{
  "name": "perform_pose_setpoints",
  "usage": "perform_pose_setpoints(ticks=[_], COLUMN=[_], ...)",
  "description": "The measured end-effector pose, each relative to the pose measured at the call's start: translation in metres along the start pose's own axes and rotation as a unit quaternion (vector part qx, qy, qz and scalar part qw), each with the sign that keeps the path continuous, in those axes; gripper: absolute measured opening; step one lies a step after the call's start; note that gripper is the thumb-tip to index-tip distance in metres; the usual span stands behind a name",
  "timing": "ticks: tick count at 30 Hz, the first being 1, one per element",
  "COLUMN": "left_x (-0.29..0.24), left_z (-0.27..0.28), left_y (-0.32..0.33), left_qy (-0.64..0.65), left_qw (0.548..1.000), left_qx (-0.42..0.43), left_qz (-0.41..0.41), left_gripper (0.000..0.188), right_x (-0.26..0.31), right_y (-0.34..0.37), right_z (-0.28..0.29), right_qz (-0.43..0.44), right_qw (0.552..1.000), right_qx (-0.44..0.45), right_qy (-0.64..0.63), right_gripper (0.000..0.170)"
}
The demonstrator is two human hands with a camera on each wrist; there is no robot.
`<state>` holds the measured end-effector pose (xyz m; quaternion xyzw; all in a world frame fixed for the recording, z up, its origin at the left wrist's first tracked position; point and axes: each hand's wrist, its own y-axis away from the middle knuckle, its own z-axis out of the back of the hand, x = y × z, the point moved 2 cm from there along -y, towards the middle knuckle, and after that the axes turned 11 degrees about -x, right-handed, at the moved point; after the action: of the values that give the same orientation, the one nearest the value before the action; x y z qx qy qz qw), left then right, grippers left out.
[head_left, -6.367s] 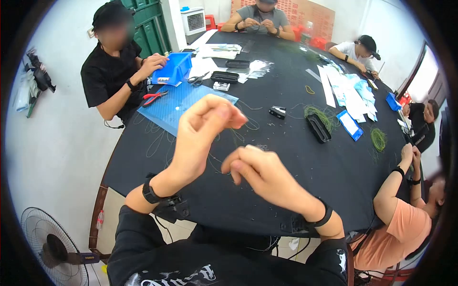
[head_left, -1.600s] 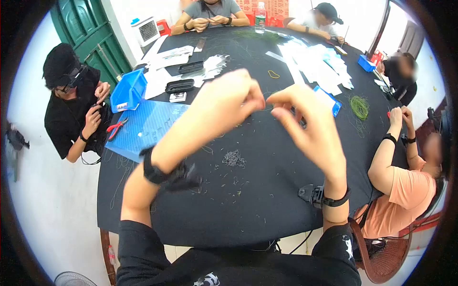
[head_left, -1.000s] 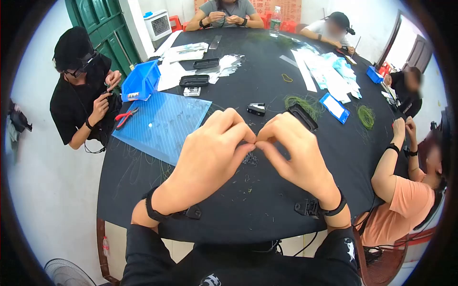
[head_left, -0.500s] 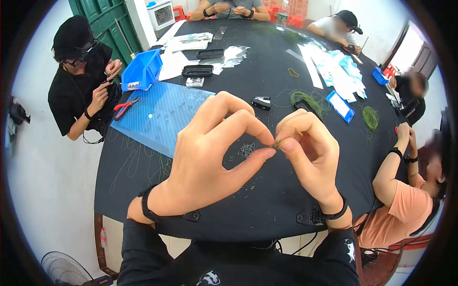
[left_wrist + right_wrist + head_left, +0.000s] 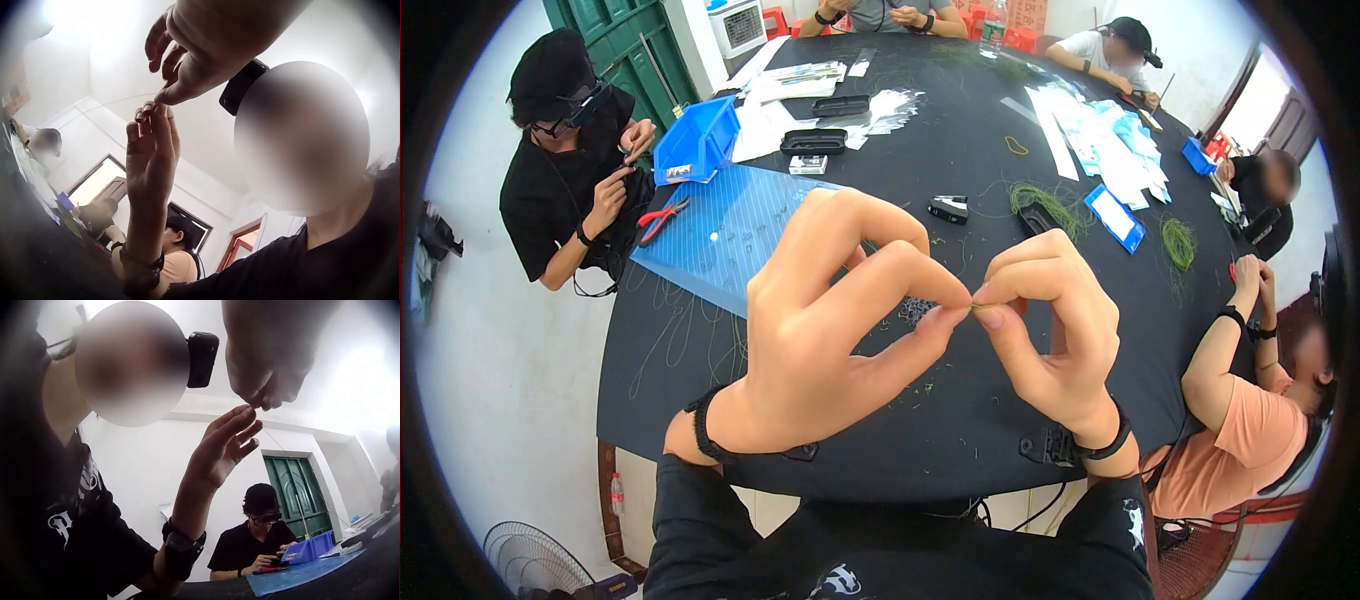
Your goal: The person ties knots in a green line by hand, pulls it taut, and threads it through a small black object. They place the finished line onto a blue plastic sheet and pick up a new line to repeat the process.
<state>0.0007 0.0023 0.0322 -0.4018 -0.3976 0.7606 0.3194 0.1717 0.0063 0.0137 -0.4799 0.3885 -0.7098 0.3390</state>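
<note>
- Currently, the left hand [image 5: 805,335] pinches a thin thread [image 5: 976,307] between thumb and forefinger, its fingers bent and narrow at the tips.
- The right hand [image 5: 1088,345] pinches the same thread, its fingertips touching or nearly touching the left ones; which, I cannot tell.
- The thread is held at the meeting fingertips, raised above the black table [image 5: 900,465]; a fine line trails from them in both wrist views.
- Seen from the head, a heap of clippings [image 5: 917,312] lies partly hidden behind the left fingers.
- Red pliers [image 5: 665,219] rest on the edge of a blue mat [image 5: 730,225], near a blue bin [image 5: 700,140].
- A small stapler [image 5: 948,208] lies beyond the hands.
- Farther right lie a blue packet [image 5: 1114,215] and a green coil [image 5: 1178,245].
</note>
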Motion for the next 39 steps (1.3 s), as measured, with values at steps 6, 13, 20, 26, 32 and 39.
perform_pose_setpoints(ticks=[6,13,20,26,32,39], left_x=[-0.006,-0.002,0.000,0.003,0.013,0.038], left_z=[0.003,0.003,0.001,-0.005,-0.008,-0.031], left_y=[-0.004,-0.003,-0.002,-0.003,-0.003,0.013], left_qy=[-0.002,0.012,0.005,0.087,0.123,0.165], left_qw=[0.999,1.000,1.000,0.996,0.990,0.913], left_qx=[0.005,-0.002,-0.003,0.010,0.061,0.374], left_qz=[0.032,0.001,-0.028,0.019,0.024,0.010], left_gripper=[0.024,0.022,0.020,0.015,0.014,0.011], right_x=[0.002,0.004,0.006,0.007,0.010,0.020], right_y=[0.001,0.000,-0.001,-0.004,-0.014,-0.015], right_z=[0.002,0.002,0.000,0.006,0.032,0.118], right_qz=[0.011,0.011,-0.003,-0.012,0.059,-0.052], right_qw=[1.000,1.000,1.000,1.000,0.997,0.980], right_qx=[-0.025,-0.015,0.009,0.011,0.046,-0.185], right_qy=[-0.004,-0.005,-0.007,-0.020,0.033,-0.043], right_gripper=[0.022,0.023,0.023,0.020,0.011,0.021])
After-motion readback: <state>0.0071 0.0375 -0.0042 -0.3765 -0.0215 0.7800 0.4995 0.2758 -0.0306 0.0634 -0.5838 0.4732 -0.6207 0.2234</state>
